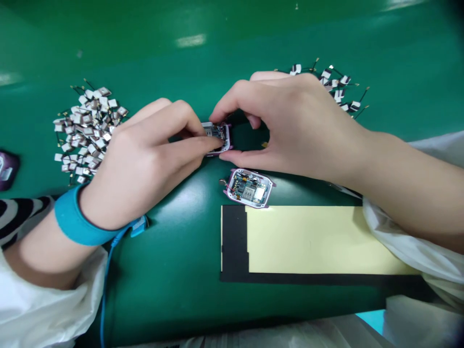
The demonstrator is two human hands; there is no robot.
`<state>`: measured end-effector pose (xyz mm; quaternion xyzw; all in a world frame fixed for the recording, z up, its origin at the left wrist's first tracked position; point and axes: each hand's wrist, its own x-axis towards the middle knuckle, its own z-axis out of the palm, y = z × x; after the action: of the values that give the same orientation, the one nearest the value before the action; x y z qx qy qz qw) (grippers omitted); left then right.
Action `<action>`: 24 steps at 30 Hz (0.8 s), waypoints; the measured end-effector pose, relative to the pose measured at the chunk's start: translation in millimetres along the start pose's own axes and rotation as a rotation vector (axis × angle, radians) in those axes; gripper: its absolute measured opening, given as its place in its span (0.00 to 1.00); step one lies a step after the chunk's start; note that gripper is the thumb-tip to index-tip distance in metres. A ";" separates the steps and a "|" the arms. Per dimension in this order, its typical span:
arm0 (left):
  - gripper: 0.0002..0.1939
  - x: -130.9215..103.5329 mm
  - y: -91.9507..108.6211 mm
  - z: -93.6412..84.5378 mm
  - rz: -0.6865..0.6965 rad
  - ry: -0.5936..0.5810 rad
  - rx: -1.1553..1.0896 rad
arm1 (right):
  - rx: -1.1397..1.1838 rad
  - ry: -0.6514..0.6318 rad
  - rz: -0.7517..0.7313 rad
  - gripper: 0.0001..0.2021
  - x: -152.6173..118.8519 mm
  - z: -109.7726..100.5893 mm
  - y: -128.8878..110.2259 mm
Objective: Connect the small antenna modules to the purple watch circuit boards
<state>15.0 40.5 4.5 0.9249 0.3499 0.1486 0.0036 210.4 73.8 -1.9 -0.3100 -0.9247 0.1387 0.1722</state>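
Note:
An opened smartwatch case (225,138) with its circuit board showing lies between my two hands. My left hand (155,140) is closed at its left part, the thumb tip reaching inside over the board; the fingers hide that half. Curved round from the other side, my right hand (286,121) grips the case's upper and lower edges with fingertip and thumb. Just below it, a second opened smartwatch case (250,188) rests with its board facing up and a small round part on wires sticking out at the left.
A pile of small white parts with short black leads (89,128) lies at left. More such parts (339,89) are scattered behind my right hand. A yellow sheet on a black backing (319,239) lies in front. A blue wrist strap (72,217) trails its cord; a purple device (7,169) is far left.

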 end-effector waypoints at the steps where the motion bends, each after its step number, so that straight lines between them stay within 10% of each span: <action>1: 0.12 0.1 -0.2 0.0 0.000 0.001 -0.001 | 0.031 -0.002 0.002 0.16 -0.2 -1.0 0.0; 24: 0.11 -3.0 -5.8 3.9 0.058 0.040 0.021 | 0.450 0.272 0.127 0.08 0.5 -16.2 -6.3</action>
<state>10.3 43.3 -0.7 0.9316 0.3245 0.1631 -0.0175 213.3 71.7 15.1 -0.3372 -0.8176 0.3083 0.3505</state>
